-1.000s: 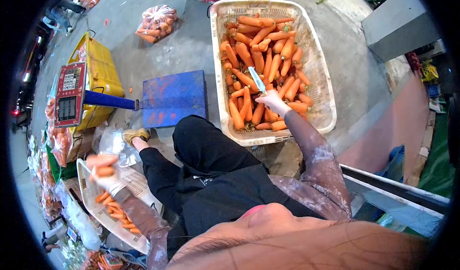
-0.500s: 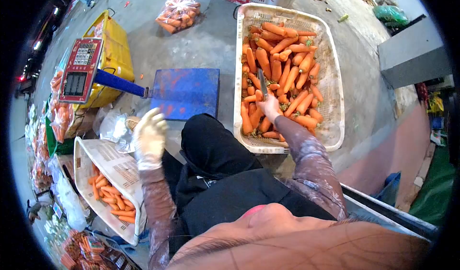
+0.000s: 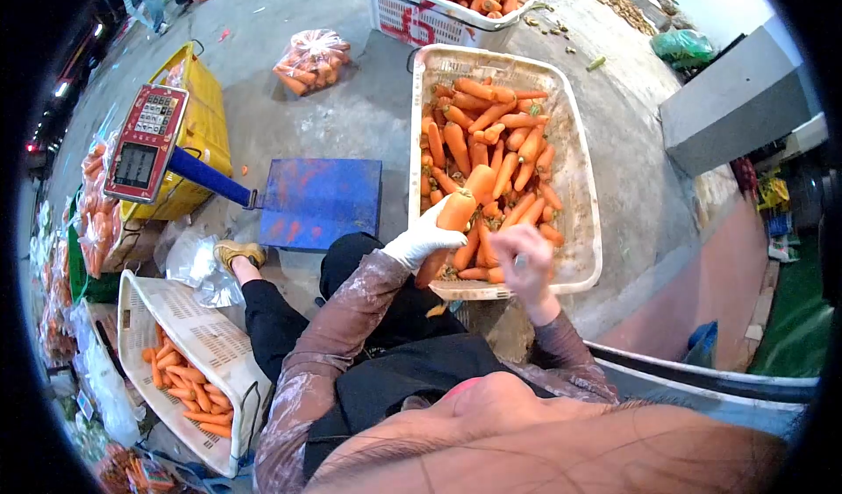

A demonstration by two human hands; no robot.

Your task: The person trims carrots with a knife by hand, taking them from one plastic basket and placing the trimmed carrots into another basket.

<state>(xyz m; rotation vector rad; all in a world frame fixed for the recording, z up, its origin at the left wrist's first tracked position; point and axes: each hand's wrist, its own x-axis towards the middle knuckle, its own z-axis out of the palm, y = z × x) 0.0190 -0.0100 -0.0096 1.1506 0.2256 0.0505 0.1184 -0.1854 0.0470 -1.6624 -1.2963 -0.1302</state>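
My gloved left hand [image 3: 424, 241] is wrapped round carrots [image 3: 457, 211], held above the near left edge of a white crate [image 3: 581, 187]. Many loose carrots [image 3: 504, 156] lie in that crate. Just right of the held carrots is my right hand [image 3: 524, 261], its fingers curled and blurred. A knife seen earlier in this hand cannot be made out clearly now. At the lower left, a second white crate [image 3: 195, 320] sits tilted with a smaller pile of carrots [image 3: 189, 387] in it.
A blue platform scale [image 3: 321, 203] with a red display [image 3: 147, 143] stands left of the crate. Beyond are a bagged lot of carrots [image 3: 313, 61], a yellow crate [image 3: 203, 112] and another full white crate [image 3: 430, 22]. A grey pillar [image 3: 737, 95] stands at right.
My left hand has moved from the left-hand crate, where it released carrots, to the large crate and taken hold of others. My right hand has lifted from the pile towards me.
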